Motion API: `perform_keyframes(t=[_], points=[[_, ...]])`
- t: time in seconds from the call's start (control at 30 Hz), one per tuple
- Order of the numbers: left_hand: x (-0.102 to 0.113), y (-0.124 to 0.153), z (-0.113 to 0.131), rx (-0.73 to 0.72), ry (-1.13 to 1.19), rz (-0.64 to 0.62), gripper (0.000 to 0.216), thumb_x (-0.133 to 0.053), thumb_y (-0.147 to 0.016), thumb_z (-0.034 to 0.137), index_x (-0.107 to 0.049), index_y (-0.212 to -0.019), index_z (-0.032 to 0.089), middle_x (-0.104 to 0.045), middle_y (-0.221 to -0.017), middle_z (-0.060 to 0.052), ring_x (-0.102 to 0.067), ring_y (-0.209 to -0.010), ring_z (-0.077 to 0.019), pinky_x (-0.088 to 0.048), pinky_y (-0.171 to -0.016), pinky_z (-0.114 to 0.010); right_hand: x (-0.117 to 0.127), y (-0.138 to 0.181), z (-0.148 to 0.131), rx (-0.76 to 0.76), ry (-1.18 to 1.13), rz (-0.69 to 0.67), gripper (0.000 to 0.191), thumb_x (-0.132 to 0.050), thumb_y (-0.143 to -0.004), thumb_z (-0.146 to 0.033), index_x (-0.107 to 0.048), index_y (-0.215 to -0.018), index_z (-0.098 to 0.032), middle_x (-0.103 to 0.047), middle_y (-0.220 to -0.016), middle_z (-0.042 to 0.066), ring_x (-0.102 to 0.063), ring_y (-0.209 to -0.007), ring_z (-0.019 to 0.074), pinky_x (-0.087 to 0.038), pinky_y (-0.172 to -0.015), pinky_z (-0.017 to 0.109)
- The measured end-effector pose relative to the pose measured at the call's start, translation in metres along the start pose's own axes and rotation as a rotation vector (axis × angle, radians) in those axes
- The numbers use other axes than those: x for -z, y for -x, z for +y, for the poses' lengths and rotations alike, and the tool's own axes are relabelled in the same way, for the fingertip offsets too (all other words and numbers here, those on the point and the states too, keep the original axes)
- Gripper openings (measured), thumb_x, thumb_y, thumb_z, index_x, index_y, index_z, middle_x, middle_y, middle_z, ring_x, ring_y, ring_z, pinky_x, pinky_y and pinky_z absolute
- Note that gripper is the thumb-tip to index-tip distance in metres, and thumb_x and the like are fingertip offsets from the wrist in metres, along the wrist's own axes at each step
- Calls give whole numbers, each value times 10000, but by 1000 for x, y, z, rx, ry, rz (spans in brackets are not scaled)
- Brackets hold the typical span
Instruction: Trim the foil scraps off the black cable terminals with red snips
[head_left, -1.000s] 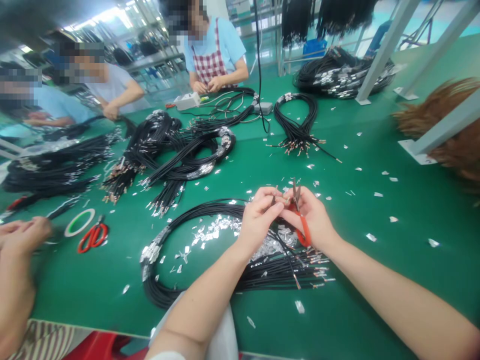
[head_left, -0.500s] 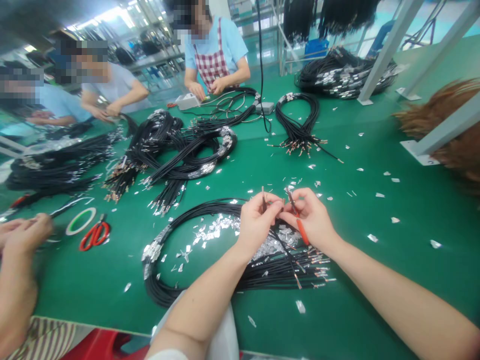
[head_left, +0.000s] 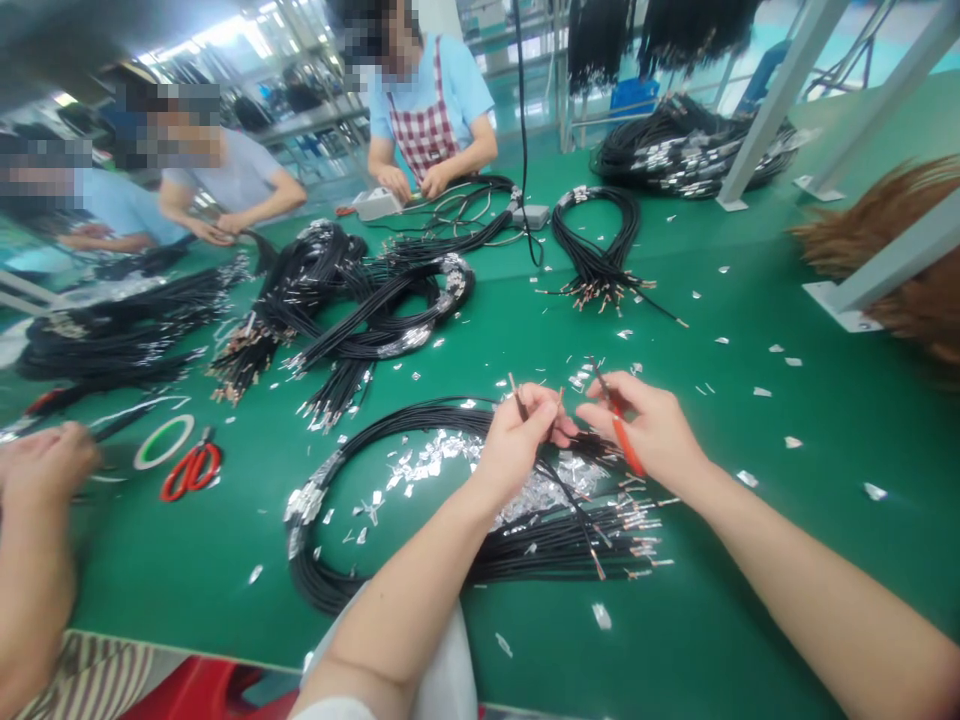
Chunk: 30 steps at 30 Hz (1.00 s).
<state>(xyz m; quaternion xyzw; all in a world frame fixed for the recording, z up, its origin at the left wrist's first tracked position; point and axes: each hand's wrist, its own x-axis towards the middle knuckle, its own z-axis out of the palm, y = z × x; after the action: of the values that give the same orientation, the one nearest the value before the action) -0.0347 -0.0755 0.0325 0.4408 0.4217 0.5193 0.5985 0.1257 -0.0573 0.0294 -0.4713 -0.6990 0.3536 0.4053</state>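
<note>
My left hand is closed on a black cable, whose bare end sticks up above the fingers; a second coppery tip shows by the fingertips. My right hand grips scissors with red handles, the dark blades pointing up and away. A small gap parts the two hands. Beneath them lies a coiled bundle of black cables, bound with silvery tape at the left, its stripped ends fanned out to the right. Silvery scraps lie heaped inside the coil.
Another red-handled pair of scissors lies by a tape roll. Further cable coils cover the table's back left. Metal posts rise at right. A neighbour's hand works at the left edge; several co-workers sit opposite.
My right hand has drawn away to the right with the scissors, widening the gap between the hands. My left hand has shifted slightly, and the cable tip in it leans further left.
</note>
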Motion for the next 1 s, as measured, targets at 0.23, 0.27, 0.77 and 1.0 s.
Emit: perform_keyframes(t=[0.23,0.27,0.77,1.0], points=[[4,-3,15,41,165,75,208,-660,-705,298,-536,-688,132,-473,-602,14,-375,-475,-47,-203,-415,-190,3,1,-6,-271,-321,-533,308,-603,-769,-438,-516,-623,-181,-424,-406,-79,-356,-338,58,-270,-349,195],[4,-3,16,36,170,76,206,-658,-704,298,-537,-684,133,-464,-590,17,-373,-475,-48,-201,-416,-192,2,2,-5,-303,-334,-552,324,-600,-771,-443,-503,-608,-180,-431,-401,-78,-357,-329,55,-271,-341,190],[2,-3,7,-1,88,59,221,-640,-717,339,-530,-673,153,-406,-487,42,-323,-448,-58,-185,-436,-224,-2,4,1,-310,-575,-599,343,-545,-813,-460,-574,-669,-150,-440,-354,-82,-351,-300,51,-314,-364,199],[4,-6,2,2,69,44,191,-638,-725,307,-545,-670,150,-527,-630,4,-441,-519,-70,-327,-491,-221,6,2,-6,-306,-594,-421,320,-547,-820,-429,-525,-623,-177,-382,-349,-86,-322,-304,55,-267,-344,203]])
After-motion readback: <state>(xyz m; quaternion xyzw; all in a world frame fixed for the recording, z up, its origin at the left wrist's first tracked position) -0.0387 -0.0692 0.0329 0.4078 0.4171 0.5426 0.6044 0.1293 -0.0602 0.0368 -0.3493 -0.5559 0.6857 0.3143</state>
